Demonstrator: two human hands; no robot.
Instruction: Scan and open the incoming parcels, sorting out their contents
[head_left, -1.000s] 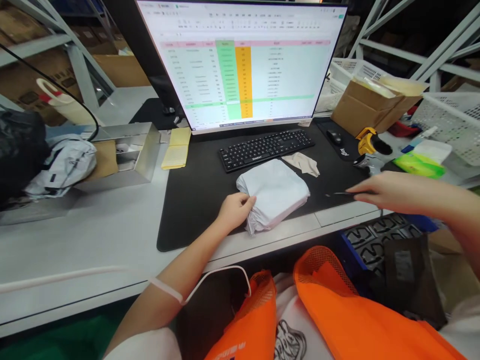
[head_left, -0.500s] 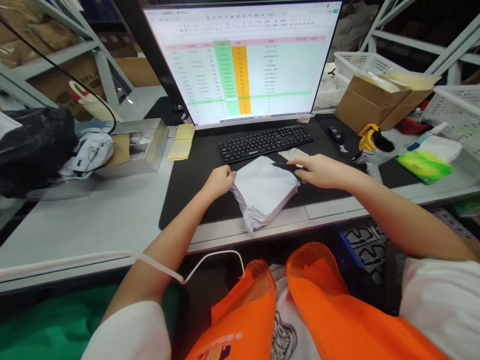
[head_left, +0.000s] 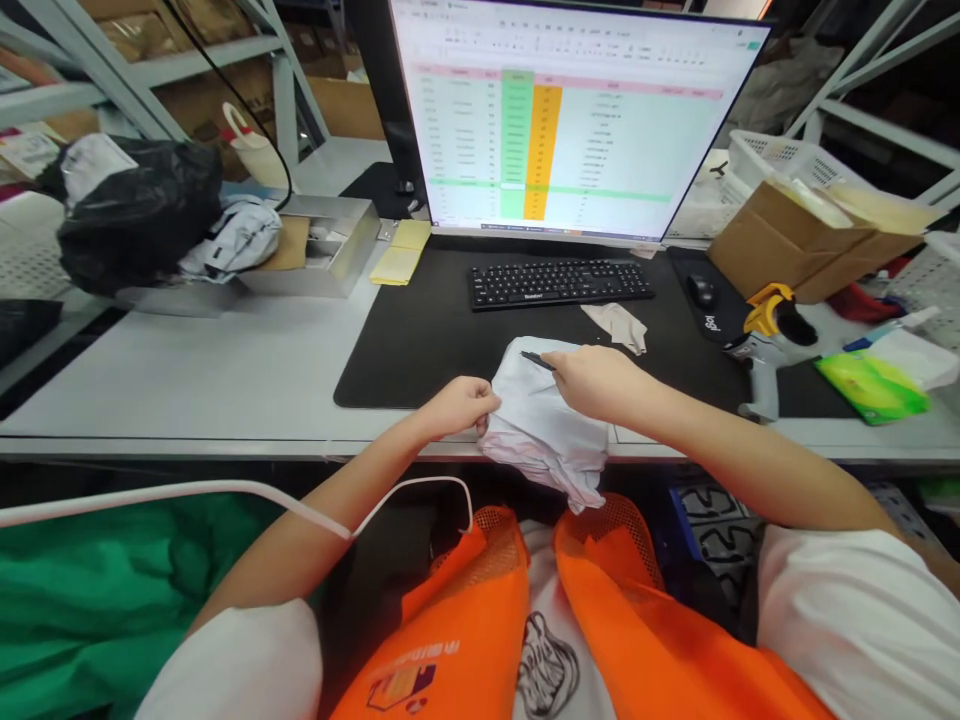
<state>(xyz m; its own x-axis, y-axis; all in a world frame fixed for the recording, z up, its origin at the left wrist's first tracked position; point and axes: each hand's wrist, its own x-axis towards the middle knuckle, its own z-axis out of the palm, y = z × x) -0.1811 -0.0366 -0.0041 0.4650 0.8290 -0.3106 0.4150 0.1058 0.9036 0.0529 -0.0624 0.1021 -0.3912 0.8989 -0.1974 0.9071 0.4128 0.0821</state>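
A soft white package (head_left: pixel 525 410), its wrapping wrinkled, lies at the desk's front edge, and its crumpled lower end hangs over that edge. My left hand (head_left: pixel 463 404) is closed on the package's left edge, thumb and fingers pinched together. Over the package's upper right side is my right hand (head_left: pixel 589 380), closed around a thin black tool (head_left: pixel 537 360). Only the tool's tip shows, pointing left across the white surface; its exact kind is hidden by the fingers.
Behind the package lie a black keyboard (head_left: pixel 559 283) and a scrap of pale material (head_left: pixel 618 326) on the desk mat (head_left: pixel 420 350). A monitor (head_left: pixel 600 130) stands behind. To the right are a mouse (head_left: pixel 701 291), a yellow-grey scanner (head_left: pixel 765 360) and a green packet (head_left: pixel 870 388).
The package has moved toward me and turned, its lower end now over the desk edge. My right hand and the black tool have moved onto its top. The view has shifted left.
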